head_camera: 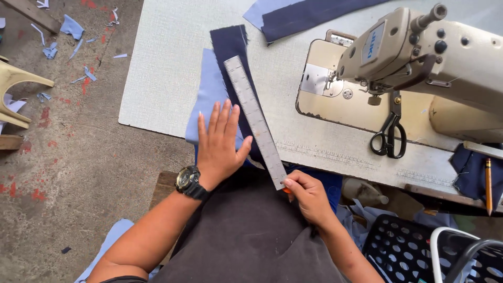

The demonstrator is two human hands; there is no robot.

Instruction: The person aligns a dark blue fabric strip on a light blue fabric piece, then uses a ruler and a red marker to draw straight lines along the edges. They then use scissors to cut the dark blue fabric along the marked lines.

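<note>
My left hand (220, 141) lies flat, fingers spread, on a light blue fabric piece (208, 94) at the near edge of the white sewing table (167, 63). A dark navy fabric strip (230, 44) lies on the light blue one. A clear ruler (254, 118) rests diagonally along the navy strip, beside my left thumb. My right hand (309, 196) is closed at the ruler's near end, pinching a small orange object that is mostly hidden. A black watch (189, 181) sits on my left wrist.
A beige sewing machine (419, 52) stands at the right of the table, with black scissors (390, 133) below its head. More navy and light blue fabric (298, 13) lies at the far edge. A pencil (488, 183) lies far right. Black perforated baskets (408, 246) sit lower right. Fabric scraps (70, 26) litter the concrete floor.
</note>
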